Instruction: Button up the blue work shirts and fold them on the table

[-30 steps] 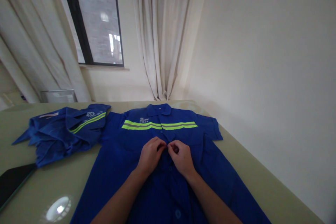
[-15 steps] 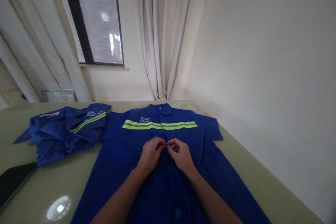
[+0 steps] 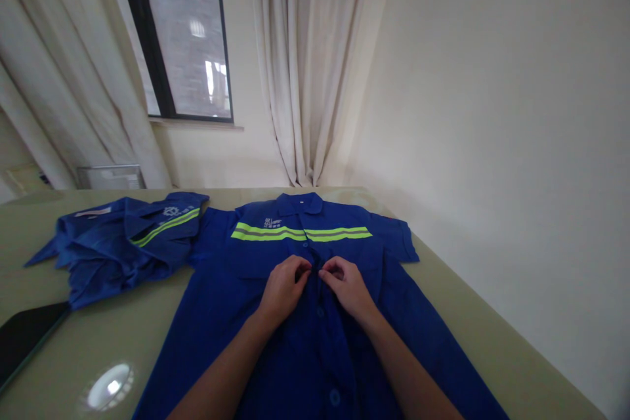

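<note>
A blue work shirt with a yellow-green and grey reflective stripe lies spread on the table, collar at the far side. Down its front runs a row of buttons, one of them a large button near me. My left hand pinches the front placket at mid-chest from the left. From the right, my right hand pinches the opposite edge of the placket, a small gap from the left fingertips. Whatever small part sits between the fingers is hidden.
A second blue shirt lies crumpled on the table at the left, touching the spread shirt's sleeve. A flat black object rests at the left edge. The table meets a wall on the right; curtains hang behind.
My fingertips have parted slightly, the right hand shifting a little to the right. The left hand stays almost in place, and both shirts lie as before.
</note>
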The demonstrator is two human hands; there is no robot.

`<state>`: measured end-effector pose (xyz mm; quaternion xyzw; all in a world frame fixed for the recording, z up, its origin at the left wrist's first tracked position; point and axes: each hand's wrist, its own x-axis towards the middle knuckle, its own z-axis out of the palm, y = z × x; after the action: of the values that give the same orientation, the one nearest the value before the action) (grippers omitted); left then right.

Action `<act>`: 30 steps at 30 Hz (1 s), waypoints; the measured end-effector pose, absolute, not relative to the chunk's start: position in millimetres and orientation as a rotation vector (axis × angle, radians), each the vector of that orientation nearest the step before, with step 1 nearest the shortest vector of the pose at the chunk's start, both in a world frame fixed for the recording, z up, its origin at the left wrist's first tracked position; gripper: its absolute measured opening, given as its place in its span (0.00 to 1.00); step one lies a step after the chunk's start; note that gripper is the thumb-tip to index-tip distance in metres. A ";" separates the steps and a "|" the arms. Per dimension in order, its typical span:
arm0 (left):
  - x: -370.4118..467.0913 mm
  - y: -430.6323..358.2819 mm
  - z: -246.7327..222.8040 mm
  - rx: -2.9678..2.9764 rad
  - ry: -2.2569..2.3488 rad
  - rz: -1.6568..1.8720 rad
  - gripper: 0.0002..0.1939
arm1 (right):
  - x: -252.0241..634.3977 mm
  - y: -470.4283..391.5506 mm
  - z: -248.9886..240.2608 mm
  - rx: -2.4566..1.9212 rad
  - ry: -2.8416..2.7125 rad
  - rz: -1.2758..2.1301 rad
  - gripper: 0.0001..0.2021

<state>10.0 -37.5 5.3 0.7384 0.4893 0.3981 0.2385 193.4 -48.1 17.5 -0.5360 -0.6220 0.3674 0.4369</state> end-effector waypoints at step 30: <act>22.0 -31.5 2.3 1.805 1.206 1.042 0.13 | 199.8 -60.7 33.5 -1.411 -1.735 0.469 0.22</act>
<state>22.0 -31.5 2.3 0.6997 0.4674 0.4039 0.3589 199.8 -60.7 33.5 -0.5619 -0.6906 0.1866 0.4154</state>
